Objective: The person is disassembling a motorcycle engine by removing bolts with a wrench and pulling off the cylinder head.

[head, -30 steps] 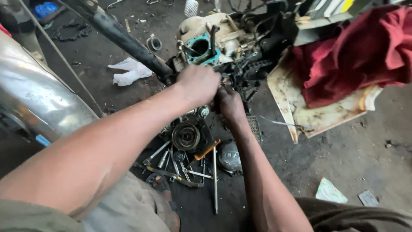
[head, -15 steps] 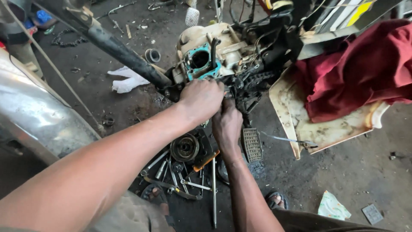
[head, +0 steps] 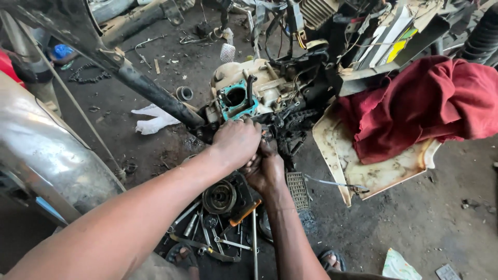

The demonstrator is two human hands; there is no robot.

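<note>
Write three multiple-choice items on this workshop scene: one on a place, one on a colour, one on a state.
1. Where does the crumpled dark red cloth lie?
A. on the cream plastic panel at the right
B. under the chrome part at the left
C. over the hands

2. What colour is the gasket round the engine's open bore?
A. orange
B. teal
C. white

3. How are the left hand and right hand placed?
A. apart, resting on the floor
B. close together at the engine
C. both holding the cloth

Answers: 1 A, the cloth is heaped on the panel. 2 B, a teal ring frames the bore. 3 B, both hands meet just below the bore.
</note>
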